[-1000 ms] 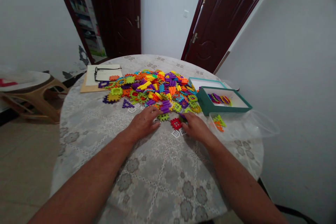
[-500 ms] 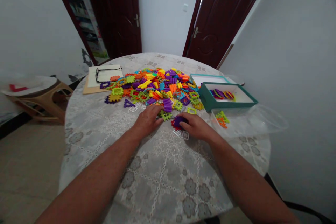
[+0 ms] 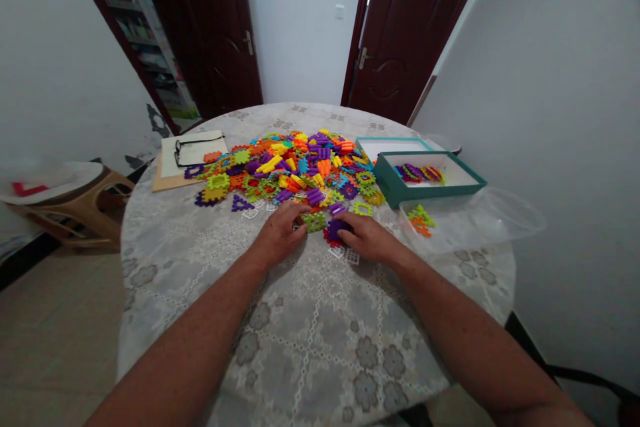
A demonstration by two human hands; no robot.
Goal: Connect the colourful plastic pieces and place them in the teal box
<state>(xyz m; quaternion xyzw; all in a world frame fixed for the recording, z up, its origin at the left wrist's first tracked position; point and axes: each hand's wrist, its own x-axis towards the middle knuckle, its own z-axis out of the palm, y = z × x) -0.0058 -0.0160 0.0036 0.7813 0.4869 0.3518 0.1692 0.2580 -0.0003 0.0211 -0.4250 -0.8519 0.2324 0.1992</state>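
Two hands, both bare, are working at the near edge of a heap of toothed plastic pieces [image 3: 303, 167] on the desk [image 3: 320, 327]. Right grip [image 3: 369, 237], one: I am pinching one purple piece [image 3: 336, 229] between thumb and fingers, and it is partly covering one red piece [image 3: 330, 239]. Left grip [image 3: 280, 235], one: my fingers are curving, thumb apart, and the tips are reaching one green piece [image 3: 314, 221]; whether they are pinching it, I cannot tell. Handling note, by my judgement: a light hold on the purple rim is serving best, teeth showing and fingertips clear of the notches, while the left fingers are better resting low, not pressing the thin plastic. Near the right grip, two white grids [image 3: 353, 255] are lying flat. Outlying: one purple triangle [image 3: 242, 203], one pair of glasses [image 3: 200, 141] resting on the papers [image 3: 200, 153], count of sheets unclear. To the right, one green box [image 3: 387, 190] is standing open, holding one row of colored pieces [image 3: 417, 173], and one clear container [image 3: 470, 240] is lying before it with a few green and orange pieces [image 3: 421, 219], overlapping. The heap itself is defying an exact count.
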